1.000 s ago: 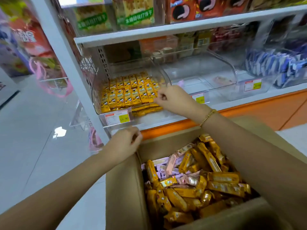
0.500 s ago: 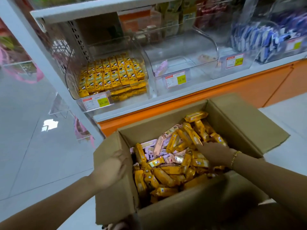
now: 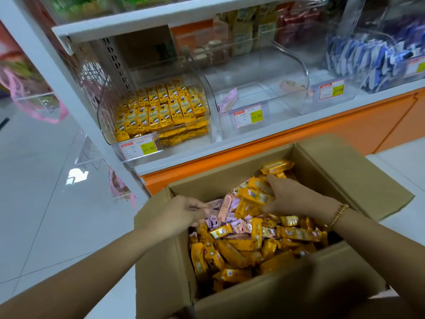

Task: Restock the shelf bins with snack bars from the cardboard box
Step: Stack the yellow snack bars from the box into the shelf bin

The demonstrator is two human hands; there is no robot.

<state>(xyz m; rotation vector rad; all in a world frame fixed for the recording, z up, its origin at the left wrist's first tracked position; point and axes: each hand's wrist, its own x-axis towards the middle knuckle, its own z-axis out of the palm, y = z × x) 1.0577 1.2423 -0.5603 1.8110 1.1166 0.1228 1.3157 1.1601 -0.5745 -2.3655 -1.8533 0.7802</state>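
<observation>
Clutching several yellow snack bars (image 3: 255,196) near the far edge of the cardboard box (image 3: 161,261), the right hand (image 3: 296,201) is risking slippery wrappers dropping; whether the left hand (image 3: 181,214) is gripping pink bars (image 3: 226,204) is unclear.

A glossy white tiled floor (image 3: 41,203) lay on the left. Pink ribbons (image 3: 54,120) hung at the far left. An orange base panel (image 3: 358,120) ran under the shelf (image 3: 253,134). At the far right, blue and white packets (image 3: 358,56) stood packed closely together.

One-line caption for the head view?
Right hand grips yellow snack bars in the cardboard box; left hand reaches in beside it.
</observation>
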